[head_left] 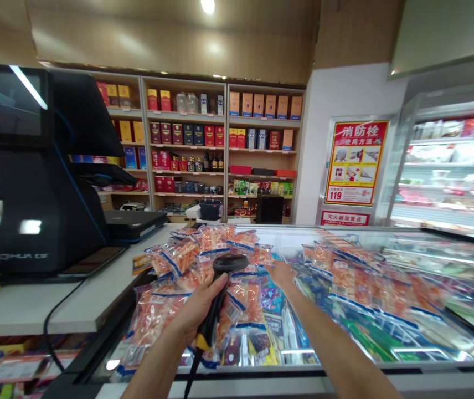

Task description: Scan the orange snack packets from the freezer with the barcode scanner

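We grip barcode scanner (216, 307) in left hand (197, 311) over snack packets (158, 313) heaped on chest freezer (386, 366); right hand (282, 275) at heap's edge, grip unclear. Scanning likely; next calls for steady aim.

Tall shelving (226, 138), white wall (355, 91), bright ceiling light (207, 6).
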`<state>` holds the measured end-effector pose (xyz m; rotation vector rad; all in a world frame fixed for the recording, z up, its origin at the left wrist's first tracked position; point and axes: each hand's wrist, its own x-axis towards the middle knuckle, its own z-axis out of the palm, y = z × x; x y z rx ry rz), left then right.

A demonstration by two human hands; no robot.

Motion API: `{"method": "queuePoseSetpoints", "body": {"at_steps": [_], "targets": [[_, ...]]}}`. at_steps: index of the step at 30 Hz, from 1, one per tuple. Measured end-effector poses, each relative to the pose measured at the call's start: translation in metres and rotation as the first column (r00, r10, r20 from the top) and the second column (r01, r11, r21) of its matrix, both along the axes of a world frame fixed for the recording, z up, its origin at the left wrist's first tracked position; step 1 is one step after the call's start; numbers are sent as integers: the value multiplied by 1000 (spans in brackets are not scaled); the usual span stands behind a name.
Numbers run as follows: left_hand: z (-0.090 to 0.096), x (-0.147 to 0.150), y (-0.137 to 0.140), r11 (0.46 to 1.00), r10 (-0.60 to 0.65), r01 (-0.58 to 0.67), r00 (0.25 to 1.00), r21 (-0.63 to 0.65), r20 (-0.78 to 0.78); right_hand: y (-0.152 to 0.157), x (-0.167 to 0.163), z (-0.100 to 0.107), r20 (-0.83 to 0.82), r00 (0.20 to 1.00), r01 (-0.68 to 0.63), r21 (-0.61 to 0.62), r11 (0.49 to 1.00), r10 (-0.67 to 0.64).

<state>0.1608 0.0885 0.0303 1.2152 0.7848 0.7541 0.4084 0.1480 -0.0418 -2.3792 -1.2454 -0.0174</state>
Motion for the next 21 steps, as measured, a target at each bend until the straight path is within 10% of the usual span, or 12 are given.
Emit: {"method": "queuePoseSetpoints", "body": {"at_steps": [11, 21], "targets": [[2, 9, -3, 999, -42, 41, 999, 5, 24, -19, 37, 2, -57, 997, 47, 46, 998, -44], [4, 0, -1, 999, -19, 19, 1000, 27, -5, 23, 5, 4, -100, 992, 78, 11, 997, -77]]}}
